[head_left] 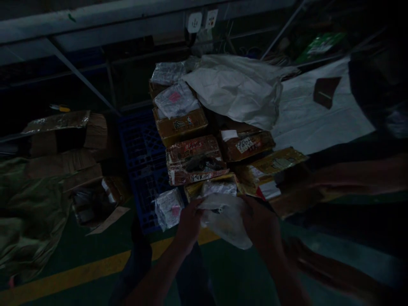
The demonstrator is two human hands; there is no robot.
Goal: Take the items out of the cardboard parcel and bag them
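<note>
Head view. The scene is dim. The left hand (190, 221) and the right hand (259, 223) both hold a white plastic bag (225, 219) between them, low in the centre of the picture. The left grip is closed on the bag's left edge; the right grip is closed on its right side. The bag hangs just in front of a stack of taped cardboard parcels (194, 159), and its upper edge overlaps the nearest of them.

The parcels rest on a blue plastic crate (140, 157). A small white wrapped packet (168, 208) lies just left of the left hand. A large white sack (239, 89) lies on the far end of the stack. Flattened cartons (63, 144) lie well to the left. A yellow floor line (105, 265) runs below the hands.
</note>
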